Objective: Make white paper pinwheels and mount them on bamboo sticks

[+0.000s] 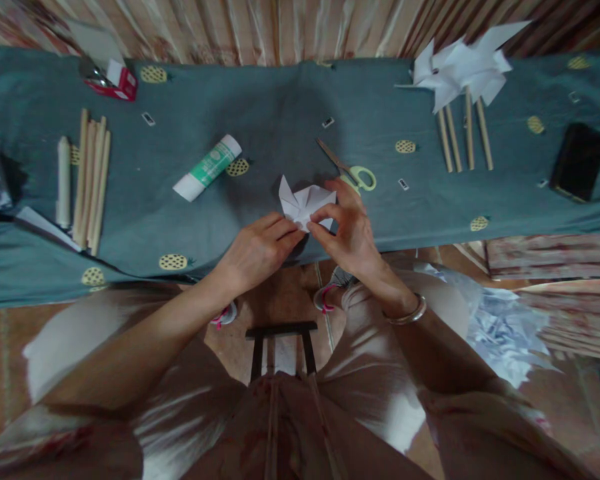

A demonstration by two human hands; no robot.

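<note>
A white paper pinwheel (304, 198), with its pointed blades partly folded in, is held near the table's front edge. My left hand (264, 248) pinches its lower left side, fingers pressed together. On the right, my right hand (347, 223) grips it with thumb and forefinger near the middle, the other fingers behind its right side. Just beyond that hand lie scissors (353, 172) with pale green handles, touching or almost touching the fingers. To the left, a green and white glue stick (207, 167) rests on the cloth. My fingers hide the pinwheel's lower edge.
Finished white pinwheels (463, 67) on wooden sticks lie at the back right, near a black phone (579, 162). Several wooden sticks (91, 183), a white tube (63, 183) and a red box (115, 81) are on the left. A bag of paper scraps (503, 327) sits below right.
</note>
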